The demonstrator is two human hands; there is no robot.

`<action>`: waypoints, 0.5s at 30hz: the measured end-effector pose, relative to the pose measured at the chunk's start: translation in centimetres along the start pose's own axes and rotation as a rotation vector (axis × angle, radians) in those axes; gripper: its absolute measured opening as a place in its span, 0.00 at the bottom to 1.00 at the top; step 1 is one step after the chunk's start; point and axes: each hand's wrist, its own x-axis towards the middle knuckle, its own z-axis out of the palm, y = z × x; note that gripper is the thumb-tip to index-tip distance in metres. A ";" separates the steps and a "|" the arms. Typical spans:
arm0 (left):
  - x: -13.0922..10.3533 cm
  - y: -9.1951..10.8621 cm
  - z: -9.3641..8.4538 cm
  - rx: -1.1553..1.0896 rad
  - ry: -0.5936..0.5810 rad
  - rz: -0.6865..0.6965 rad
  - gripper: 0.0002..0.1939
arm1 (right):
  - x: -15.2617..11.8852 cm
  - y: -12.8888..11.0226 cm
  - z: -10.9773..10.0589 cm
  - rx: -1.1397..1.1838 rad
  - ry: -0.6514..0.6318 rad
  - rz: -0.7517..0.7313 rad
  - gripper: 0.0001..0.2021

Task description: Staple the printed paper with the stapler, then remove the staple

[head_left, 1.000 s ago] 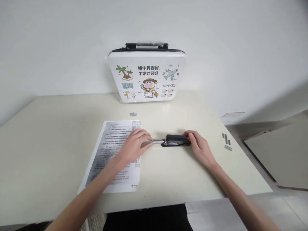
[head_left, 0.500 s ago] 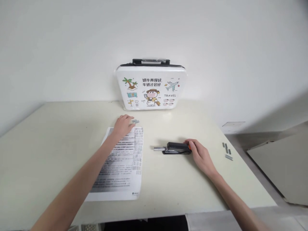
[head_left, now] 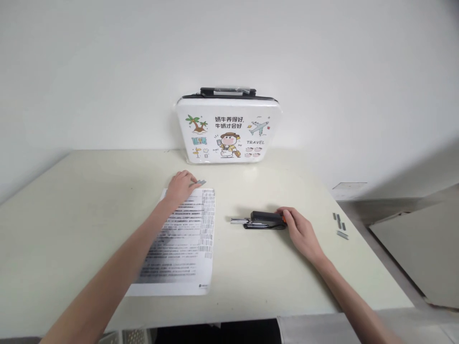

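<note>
My left hand [head_left: 182, 186] is at the top edge of the printed sheets [head_left: 179, 258], with thumb and fingers closed on small grey strips of staples [head_left: 202, 182]; part of the strips is hidden by the fingers. A black stapler [head_left: 267, 219] lies on the table to the right of the paper, its metal staple tray sticking out toward the left. My right hand [head_left: 299, 231] grips the stapler's rear end, near an orange part.
More staple strips [head_left: 340, 225] lie near the right edge of the table [head_left: 272, 277]. A white case [head_left: 229, 129] with cartoon prints and a black handle stands at the back against the wall [head_left: 125, 71].
My left fingers have closed over the staple strips, covering more of them. My right hand and the stapler stay as they were; the whole view has shifted slightly.
</note>
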 end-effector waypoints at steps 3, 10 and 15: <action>-0.3 -0.3 -0.1 0.001 0.015 -0.008 0.16 | 0.0 0.0 0.0 0.007 0.002 0.005 0.23; -0.6 -0.1 -0.6 -0.063 0.000 0.044 0.16 | -0.1 -0.1 0.0 0.004 0.005 0.000 0.24; -0.9 -0.8 -2.0 -0.126 0.050 -0.028 0.18 | -0.1 -0.3 -0.1 0.000 0.006 -0.004 0.25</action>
